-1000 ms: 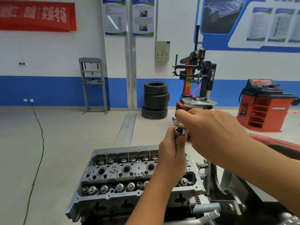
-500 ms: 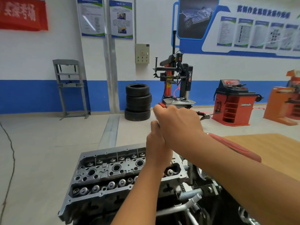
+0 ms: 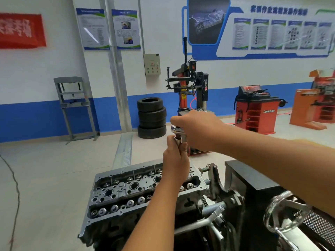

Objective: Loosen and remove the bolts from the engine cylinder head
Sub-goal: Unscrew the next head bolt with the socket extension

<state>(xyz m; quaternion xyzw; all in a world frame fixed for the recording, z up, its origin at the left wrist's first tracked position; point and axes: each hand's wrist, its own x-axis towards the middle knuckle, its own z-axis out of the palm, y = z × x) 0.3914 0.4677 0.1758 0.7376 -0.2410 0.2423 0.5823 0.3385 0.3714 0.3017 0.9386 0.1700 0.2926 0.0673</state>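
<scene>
The workshop has a pale floor and a white wall with a blue lower band. At far left a grey steel frame stand stands against the wall; a stack of black tyres and a red-and-black tyre changer stand well behind the work.

The grey cast-aluminium engine cylinder head sits low in the centre, on a black engine stand at its right end. Above that end, the left hand is curled round a slim chrome extension bar, upright. The right hand grips a metal tool head on top of the bar; whether the two are fully joined cannot be told.

Recommended: seat the drive squarely, keep the bar vertical over the bolt hole, and steady it low while turning. The forearms hide the bolt itself. The stand's chrome handwheel lies near the right elbow and may limit the swing.
</scene>
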